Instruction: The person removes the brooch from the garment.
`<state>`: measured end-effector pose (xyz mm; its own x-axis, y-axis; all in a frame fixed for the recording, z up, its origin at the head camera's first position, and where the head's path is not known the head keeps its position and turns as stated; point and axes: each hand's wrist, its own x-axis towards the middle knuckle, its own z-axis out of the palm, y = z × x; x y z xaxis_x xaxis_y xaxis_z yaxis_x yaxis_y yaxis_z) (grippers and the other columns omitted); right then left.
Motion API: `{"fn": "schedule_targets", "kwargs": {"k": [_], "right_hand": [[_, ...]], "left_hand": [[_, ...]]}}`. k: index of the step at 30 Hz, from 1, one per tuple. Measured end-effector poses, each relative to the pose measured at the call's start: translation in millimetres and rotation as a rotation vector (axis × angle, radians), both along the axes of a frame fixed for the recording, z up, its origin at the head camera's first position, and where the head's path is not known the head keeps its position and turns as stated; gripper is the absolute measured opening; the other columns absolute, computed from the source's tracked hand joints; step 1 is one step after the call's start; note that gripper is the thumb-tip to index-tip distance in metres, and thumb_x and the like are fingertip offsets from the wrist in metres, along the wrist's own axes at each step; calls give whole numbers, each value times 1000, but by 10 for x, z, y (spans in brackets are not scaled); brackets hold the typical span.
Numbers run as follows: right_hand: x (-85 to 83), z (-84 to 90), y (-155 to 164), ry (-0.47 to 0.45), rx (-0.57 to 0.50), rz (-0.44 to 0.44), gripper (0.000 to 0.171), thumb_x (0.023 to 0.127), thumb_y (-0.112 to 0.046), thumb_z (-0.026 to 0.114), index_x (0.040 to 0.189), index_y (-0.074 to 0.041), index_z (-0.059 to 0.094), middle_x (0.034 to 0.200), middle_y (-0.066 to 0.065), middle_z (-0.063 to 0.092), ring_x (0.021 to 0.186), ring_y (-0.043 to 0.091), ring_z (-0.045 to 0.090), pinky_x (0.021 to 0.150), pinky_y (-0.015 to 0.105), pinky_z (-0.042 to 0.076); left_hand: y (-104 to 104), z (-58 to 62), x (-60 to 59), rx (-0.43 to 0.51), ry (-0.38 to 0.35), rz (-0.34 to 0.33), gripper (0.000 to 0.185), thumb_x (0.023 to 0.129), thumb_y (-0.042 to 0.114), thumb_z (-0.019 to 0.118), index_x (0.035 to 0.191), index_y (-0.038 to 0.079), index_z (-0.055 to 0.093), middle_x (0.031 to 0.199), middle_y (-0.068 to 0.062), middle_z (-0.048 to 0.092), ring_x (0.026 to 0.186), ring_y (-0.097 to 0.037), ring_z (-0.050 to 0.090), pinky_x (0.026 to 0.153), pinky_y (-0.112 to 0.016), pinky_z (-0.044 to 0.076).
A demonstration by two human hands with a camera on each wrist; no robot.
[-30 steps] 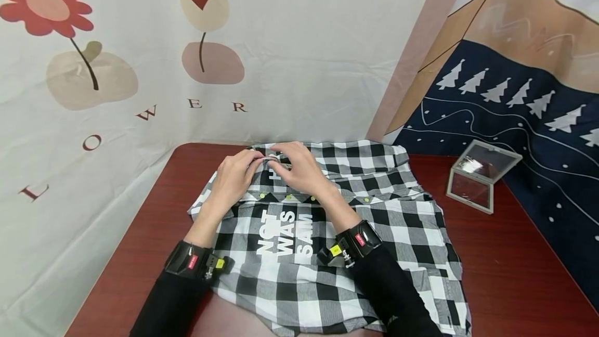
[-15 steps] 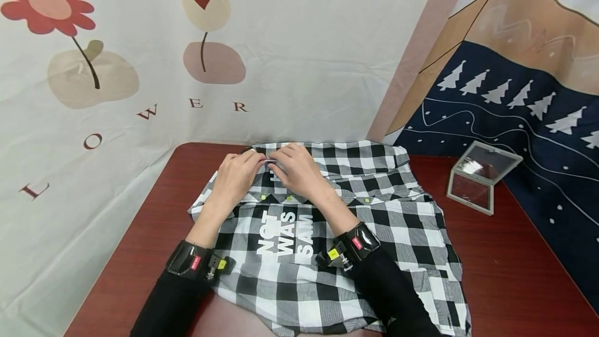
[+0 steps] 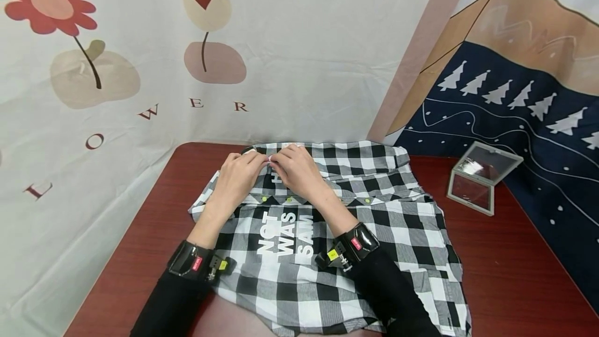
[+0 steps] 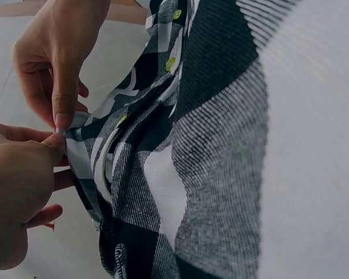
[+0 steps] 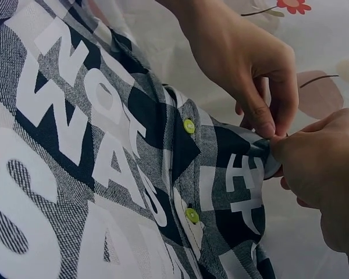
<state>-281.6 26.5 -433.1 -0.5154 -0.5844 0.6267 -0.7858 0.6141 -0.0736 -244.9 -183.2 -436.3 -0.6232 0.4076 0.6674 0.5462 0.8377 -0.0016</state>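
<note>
A black-and-white checked shirt (image 3: 393,233) with white printed letters and yellow-green buttons lies over the table. Near its far edge, my left hand (image 3: 238,173) pinches a bit of its cloth between thumb and fingertips. My right hand (image 3: 297,170) pinches the same spot, and the two hands' fingertips meet there. In the left wrist view, the pinched cloth edge (image 4: 75,136) stands raised; a whitish bit shows between the fingers, its kind too small to tell. The right wrist view shows the shirt (image 5: 221,174) drawn toward both hands, near a button (image 5: 189,126).
A hinged square case (image 3: 472,186) with see-through panels stands open on the reddish-brown table (image 3: 505,254) at the right. A pale cloth (image 3: 304,66) with printed flowers hangs behind the table. A navy cloth (image 3: 505,118) with white trees hangs at the right.
My right hand's fingers have come in and down toward the left hand's fingertips, narrowing the gap between them. The shirt and the case have stayed in place.
</note>
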Motion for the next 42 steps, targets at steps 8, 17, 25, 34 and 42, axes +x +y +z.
{"fn": "schedule_targets", "kwargs": {"k": [8,17,25,34,42], "right_hand": [[-7,-19,-8,20,-52,9,9,108,-18,79,109,-12,86,107,4,86,105,23,77,91,41,59],[-18,-30,-8,35,-88,24,10,107,-18,79,106,-13,87,103,3,87,103,23,78,89,41,59],[-45,-59,-2,46,-156,48,10,107,-18,80,106,-12,88,102,3,88,101,23,79,86,41,59],[-55,-80,-14,0,-243,69,11,106,-15,81,108,-8,89,103,7,88,101,25,80,91,41,62],[-57,-119,-32,-123,-361,92,11,104,-12,82,108,-5,89,106,10,88,100,27,80,93,41,64]], "left_hand": [[-1,-6,-5,15,2,-12,16,107,17,78,120,8,80,110,-9,84,88,-28,81,90,-52,62],[-42,-18,-33,167,-151,-71,19,112,15,72,127,7,81,119,-12,83,95,-33,81,93,-56,63],[-81,-14,-51,409,-330,-132,25,115,16,68,134,3,79,121,-16,81,100,-32,78,83,-55,64],[-101,-43,-92,509,-307,-159,24,113,10,69,132,0,80,118,-18,82,97,-32,77,82,-48,59],[-118,-60,-104,547,-350,-154,25,113,10,69,133,0,79,118,-18,82,97,-33,80,84,-51,65]]}}
